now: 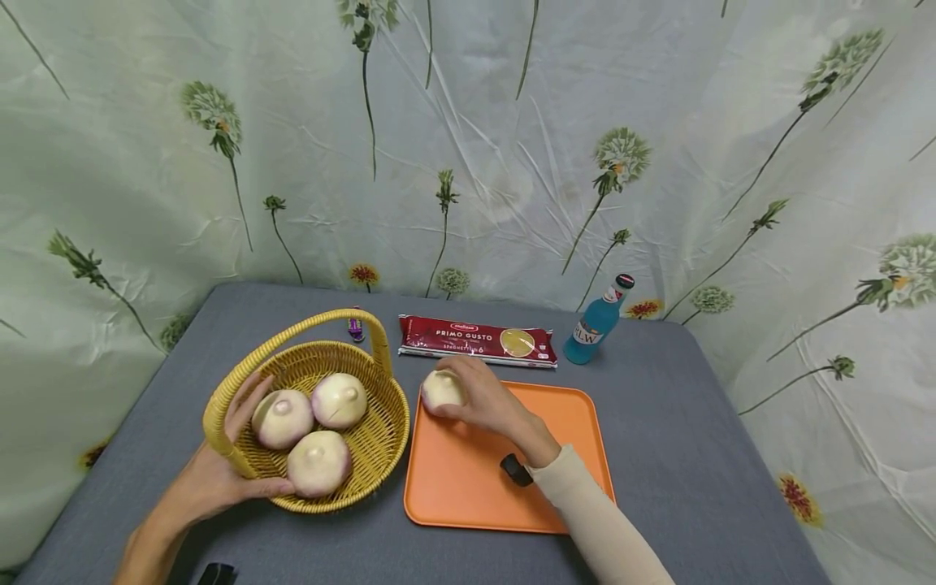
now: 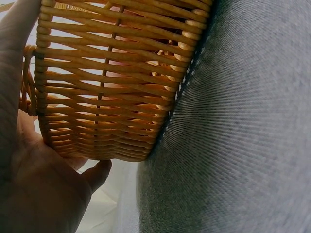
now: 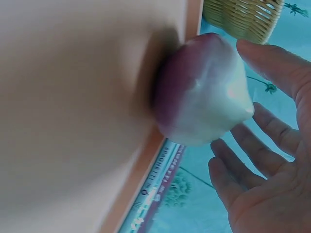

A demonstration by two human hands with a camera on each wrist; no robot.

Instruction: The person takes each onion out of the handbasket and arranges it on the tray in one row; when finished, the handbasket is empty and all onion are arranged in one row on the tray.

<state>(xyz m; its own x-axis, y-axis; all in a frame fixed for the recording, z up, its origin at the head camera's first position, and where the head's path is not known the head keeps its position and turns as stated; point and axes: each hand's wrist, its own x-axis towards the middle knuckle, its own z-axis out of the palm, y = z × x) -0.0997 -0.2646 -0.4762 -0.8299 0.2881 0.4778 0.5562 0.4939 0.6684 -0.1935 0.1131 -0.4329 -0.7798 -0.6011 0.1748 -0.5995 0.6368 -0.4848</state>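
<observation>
A yellow wicker basket [image 1: 387, 455] stands on the left of the table and holds three white-and-purple turnips [image 1: 318, 464]. My left hand [image 1: 208, 479] grips its left side near the foot of the handle, thumb along the front rim. In the left wrist view the woven side [image 2: 112, 82] fills the space beside the hand. Another turnip [image 3: 201, 92] rests at the far left corner of an orange tray [image 1: 483, 487]. Around its pale pointed end my right hand [image 1: 486, 398] spreads loosely, thumb on one side and fingers on the other, palm away from it.
Behind the tray lies a red spaghetti packet [image 1: 475, 340]. A blue bottle [image 1: 595, 325] stands upright beyond the tray's far right corner. A small purple wrapped item [image 1: 355, 329] lies behind the basket. The grey table [image 1: 680, 455] ends at a flower-printed curtain [image 1: 497, 162].
</observation>
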